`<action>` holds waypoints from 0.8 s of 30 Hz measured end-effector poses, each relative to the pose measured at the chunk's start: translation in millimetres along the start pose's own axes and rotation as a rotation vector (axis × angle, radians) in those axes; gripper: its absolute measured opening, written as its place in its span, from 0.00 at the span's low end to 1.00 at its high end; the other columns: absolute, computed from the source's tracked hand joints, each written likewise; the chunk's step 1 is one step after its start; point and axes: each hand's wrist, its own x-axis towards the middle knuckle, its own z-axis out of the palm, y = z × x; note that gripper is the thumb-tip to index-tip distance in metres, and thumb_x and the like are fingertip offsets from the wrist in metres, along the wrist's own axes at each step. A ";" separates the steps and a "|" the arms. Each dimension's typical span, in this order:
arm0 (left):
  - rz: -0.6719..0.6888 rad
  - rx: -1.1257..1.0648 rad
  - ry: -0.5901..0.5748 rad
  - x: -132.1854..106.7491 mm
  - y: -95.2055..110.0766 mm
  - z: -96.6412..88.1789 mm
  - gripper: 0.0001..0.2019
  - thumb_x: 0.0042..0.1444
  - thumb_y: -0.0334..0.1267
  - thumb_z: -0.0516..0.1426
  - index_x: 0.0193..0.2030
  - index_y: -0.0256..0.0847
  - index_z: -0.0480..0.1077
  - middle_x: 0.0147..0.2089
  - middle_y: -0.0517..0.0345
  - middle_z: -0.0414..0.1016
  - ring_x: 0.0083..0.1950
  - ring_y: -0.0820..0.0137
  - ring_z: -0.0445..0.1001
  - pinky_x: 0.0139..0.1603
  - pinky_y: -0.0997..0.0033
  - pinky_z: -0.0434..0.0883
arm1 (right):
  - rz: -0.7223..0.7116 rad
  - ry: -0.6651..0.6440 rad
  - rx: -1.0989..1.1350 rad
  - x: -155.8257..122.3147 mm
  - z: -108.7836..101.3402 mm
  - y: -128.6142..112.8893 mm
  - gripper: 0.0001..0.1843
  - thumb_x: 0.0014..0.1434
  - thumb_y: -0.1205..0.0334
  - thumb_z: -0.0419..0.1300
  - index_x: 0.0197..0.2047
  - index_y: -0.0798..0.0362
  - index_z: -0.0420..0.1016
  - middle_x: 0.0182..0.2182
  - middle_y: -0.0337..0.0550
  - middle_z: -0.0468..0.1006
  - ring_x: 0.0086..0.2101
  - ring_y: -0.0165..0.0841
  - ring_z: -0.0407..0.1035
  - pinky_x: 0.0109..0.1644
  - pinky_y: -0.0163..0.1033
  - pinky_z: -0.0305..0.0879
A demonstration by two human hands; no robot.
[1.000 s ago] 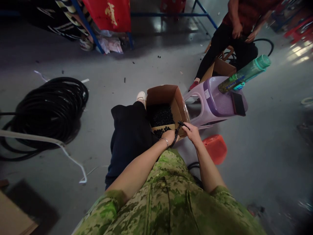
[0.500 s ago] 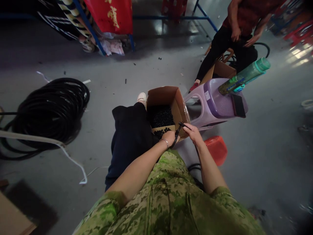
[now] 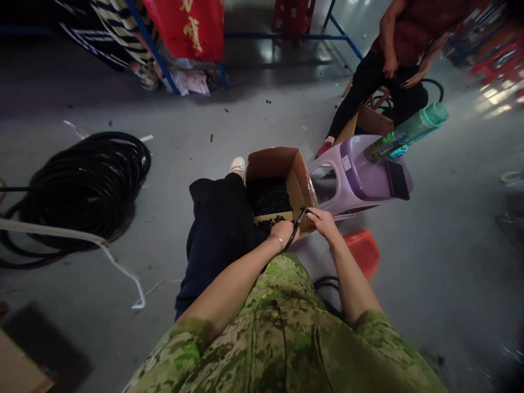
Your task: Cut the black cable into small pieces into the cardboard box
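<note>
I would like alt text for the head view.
A left hand grips a black tool, its tip near a dark piece in the right hand, at an open cardboard box of small black pieces. A purple stool stands nearby.

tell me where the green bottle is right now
In the head view, the green bottle is at the upper right, on the purple stool beside a flat dark object, beyond the person's right hand.

Floor (image 3: 229,131) beyond the cardboard box (image 3: 272,161) leaves room to pass, but the purple stool (image 3: 376,180) blocks the box's right.
</note>
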 end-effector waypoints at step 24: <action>-0.073 -0.096 0.115 -5.4 1.7 -11.8 0.21 0.62 0.44 0.48 0.43 0.33 0.78 0.44 0.39 0.79 0.48 0.57 0.77 0.50 0.65 0.70 | -0.199 -0.072 -0.321 13.5 -8.6 -38.4 0.16 0.63 0.57 0.56 0.51 0.45 0.78 0.48 0.41 0.80 0.48 0.40 0.74 0.51 0.44 0.70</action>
